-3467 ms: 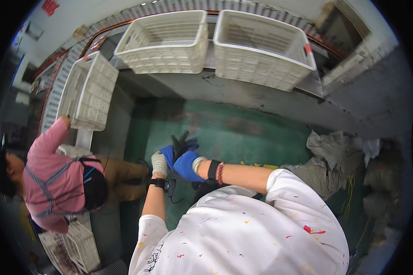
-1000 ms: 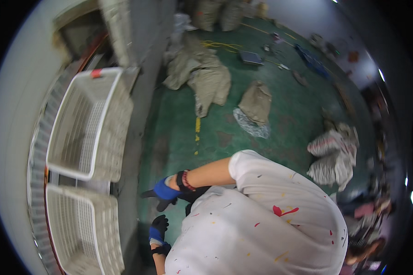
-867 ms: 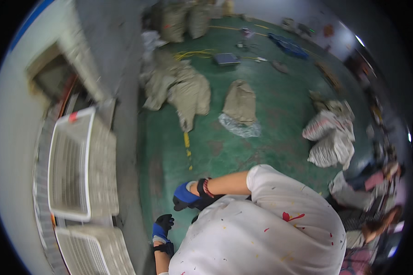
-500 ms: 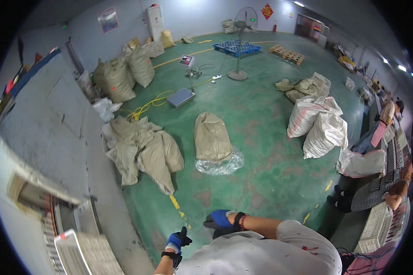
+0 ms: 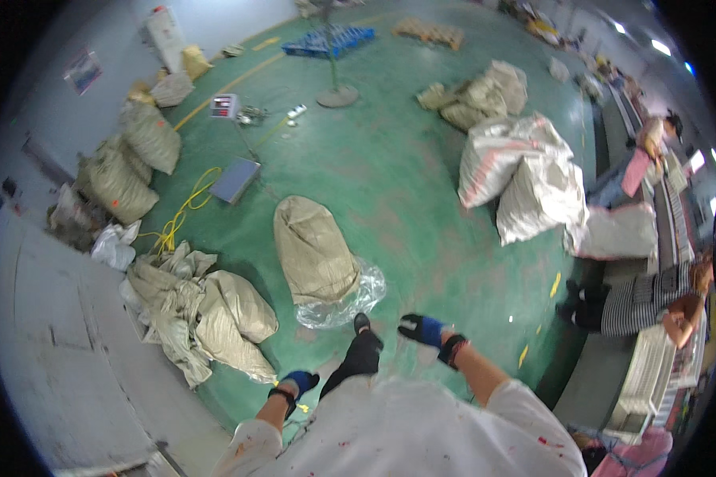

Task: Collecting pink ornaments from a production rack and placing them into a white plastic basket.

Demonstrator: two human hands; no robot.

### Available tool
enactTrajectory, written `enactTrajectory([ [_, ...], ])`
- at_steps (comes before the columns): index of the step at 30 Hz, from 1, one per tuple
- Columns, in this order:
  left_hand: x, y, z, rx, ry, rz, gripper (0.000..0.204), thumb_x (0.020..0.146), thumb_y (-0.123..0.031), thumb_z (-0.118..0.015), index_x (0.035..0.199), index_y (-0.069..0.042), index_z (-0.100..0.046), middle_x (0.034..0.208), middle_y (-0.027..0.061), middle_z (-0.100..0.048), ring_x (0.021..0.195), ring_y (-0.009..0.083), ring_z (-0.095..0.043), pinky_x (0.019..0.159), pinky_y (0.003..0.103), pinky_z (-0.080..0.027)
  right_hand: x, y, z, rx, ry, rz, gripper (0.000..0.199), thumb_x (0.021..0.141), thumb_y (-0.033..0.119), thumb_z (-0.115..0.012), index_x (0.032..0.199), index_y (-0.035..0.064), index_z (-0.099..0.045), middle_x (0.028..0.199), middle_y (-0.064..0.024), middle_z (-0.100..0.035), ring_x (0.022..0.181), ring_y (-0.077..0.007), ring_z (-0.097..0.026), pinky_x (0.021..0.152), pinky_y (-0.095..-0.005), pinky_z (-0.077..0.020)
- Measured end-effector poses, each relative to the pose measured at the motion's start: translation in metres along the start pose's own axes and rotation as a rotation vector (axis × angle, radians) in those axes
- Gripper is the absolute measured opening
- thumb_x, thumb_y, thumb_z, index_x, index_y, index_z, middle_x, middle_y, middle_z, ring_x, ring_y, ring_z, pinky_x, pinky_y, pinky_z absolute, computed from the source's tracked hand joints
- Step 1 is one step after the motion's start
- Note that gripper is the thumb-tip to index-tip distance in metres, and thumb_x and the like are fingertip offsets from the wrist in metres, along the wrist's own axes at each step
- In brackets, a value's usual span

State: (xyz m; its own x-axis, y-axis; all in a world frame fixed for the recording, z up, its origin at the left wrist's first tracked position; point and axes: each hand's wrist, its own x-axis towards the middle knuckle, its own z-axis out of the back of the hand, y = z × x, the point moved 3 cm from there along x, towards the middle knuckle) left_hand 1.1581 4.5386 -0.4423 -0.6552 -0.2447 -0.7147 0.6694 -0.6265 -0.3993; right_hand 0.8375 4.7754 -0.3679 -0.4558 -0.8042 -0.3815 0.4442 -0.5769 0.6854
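Note:
My left hand (image 5: 301, 383), in a blue and black glove, hangs low near the front of my body. Its fingers seem loosely stretched, with nothing seen in them. A matching glove covers my right hand (image 5: 423, 329), held out over the floor with its fingers apart and empty. Ahead of both hands a beige woven sack (image 5: 314, 250) lies on the green floor, touching neither. Clear plastic film (image 5: 344, 300), perhaps a liner, spreads from the sack's near end. One dark shoe (image 5: 362, 322) of mine is beside that film.
Crumpled beige sacks (image 5: 207, 306) lie at the left, near a platform scale (image 5: 235, 180) and a yellow cable (image 5: 175, 226). Full white sacks (image 5: 541, 195) stand at the right. Beyond them, people work along a bench with a white crate (image 5: 640, 378). A blue pallet (image 5: 330, 41) lies far back.
I have come closer to the beige sack, and the view has shifted. My right hand has swung out to the right, away from my body. One foot now shows ahead.

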Motion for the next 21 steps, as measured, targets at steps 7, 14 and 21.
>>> enactTrajectory([
  [7,0.283,-0.17,0.267,0.347,0.1,-0.175,0.051,0.087,-0.048,-0.042,0.103,-0.006,-0.065,0.11,0.021,-0.06,0.107,0.0357,-0.055,0.091,0.043,-0.043,0.12,-0.132,0.191,-0.01,0.1,-0.452,0.047,0.086,0.046,-0.047,0.116,0.0122,-0.06,0.118,-0.0147,-0.059,0.112,-0.0321,-0.054,0.094,-0.0392,-0.0419],
  [14,0.506,-0.347,0.428,0.272,0.075,-0.227,0.051,0.088,-0.047,-0.041,0.104,-0.005,-0.065,0.111,0.0213,-0.06,0.108,0.0373,-0.054,0.091,0.042,-0.043,0.203,-0.241,0.301,0.156,0.172,-1.025,0.048,0.087,0.048,-0.047,0.109,0.009,-0.065,0.111,-0.0077,-0.065,0.099,-0.0208,-0.062,0.088,-0.0369,-0.0457],
  [21,0.709,-0.427,0.544,0.251,0.219,-0.169,0.044,0.089,-0.04,-0.044,0.118,-0.01,-0.057,0.119,0.0166,-0.058,0.115,0.0324,-0.051,0.094,0.04,-0.041,0.421,-0.33,0.503,0.43,0.14,-1.031,0.043,0.086,0.044,-0.052,0.102,0.0068,-0.066,0.095,-0.0071,-0.068,0.082,-0.0209,-0.064,0.076,-0.0375,-0.049],
])
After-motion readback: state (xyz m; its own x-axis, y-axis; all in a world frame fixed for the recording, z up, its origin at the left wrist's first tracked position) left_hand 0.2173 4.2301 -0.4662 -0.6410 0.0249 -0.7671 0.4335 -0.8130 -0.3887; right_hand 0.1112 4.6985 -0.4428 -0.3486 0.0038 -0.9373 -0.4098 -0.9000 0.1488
